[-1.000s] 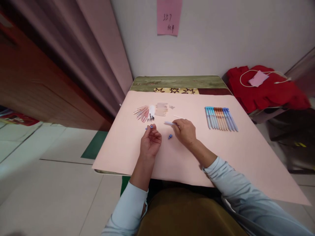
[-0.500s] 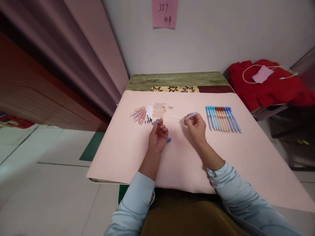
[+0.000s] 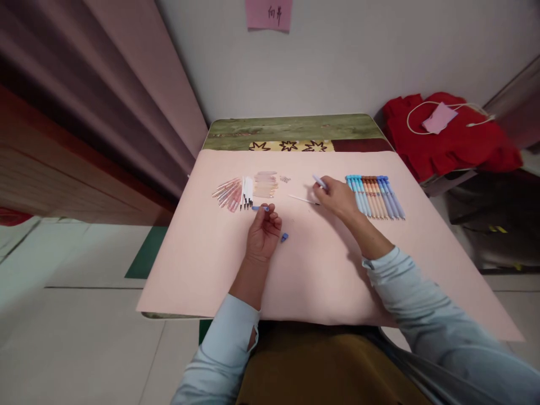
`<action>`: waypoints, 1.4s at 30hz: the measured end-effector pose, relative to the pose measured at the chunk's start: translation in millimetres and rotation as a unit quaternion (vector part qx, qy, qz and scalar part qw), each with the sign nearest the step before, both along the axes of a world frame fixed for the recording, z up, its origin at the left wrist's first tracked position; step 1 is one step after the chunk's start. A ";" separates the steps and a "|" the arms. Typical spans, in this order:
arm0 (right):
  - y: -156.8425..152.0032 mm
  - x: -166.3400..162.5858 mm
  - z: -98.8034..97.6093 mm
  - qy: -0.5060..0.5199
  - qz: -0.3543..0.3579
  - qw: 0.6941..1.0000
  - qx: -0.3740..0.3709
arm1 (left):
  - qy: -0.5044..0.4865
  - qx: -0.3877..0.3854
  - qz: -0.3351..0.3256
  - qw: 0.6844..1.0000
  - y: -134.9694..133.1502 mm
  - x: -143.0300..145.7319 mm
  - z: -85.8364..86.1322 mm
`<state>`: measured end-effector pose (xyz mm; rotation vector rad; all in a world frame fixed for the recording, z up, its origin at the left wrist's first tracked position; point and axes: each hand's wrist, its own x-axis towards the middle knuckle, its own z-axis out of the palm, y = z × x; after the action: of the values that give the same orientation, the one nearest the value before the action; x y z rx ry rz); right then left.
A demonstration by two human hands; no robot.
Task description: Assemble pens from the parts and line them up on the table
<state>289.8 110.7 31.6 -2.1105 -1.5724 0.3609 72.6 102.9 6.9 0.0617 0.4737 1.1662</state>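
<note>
My left hand (image 3: 264,233) pinches a small blue pen part (image 3: 260,208) between thumb and forefinger, above the table. In my right hand (image 3: 335,197) is a pale blue pen barrel (image 3: 319,181), its end pointing up and left. A thin white pen refill (image 3: 301,198) lies on the paper just left of the right hand, its dark tip near the fingers. A small blue pen clip piece (image 3: 284,237) rests beside my left wrist. Close beyond the left hand are several white refills with black tips (image 3: 247,194).
Pink paper (image 3: 202,259) covers most of the table. Clear barrels (image 3: 265,184), pinkish pen parts (image 3: 229,193) and tiny springs (image 3: 285,179) lie at the back left. Several assembled pens (image 3: 375,197) line up at right. Red cloth with a cable (image 3: 447,140) sits beyond the table.
The refill that stuck out of the barrel in my right hand now lies on the paper. My right hand has turned over with the barrel. The view has shifted slightly.
</note>
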 end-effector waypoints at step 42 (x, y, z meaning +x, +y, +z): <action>-94.9 -75.3 31.3 0.645 -0.043 0.749 0.147 | -0.016 -0.018 0.093 0.995 -17.9 -25.6 97.8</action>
<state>214.5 15.7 62.9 -1.0867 -0.5888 1.1301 47.0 85.0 104.7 -0.0331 0.4798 1.3394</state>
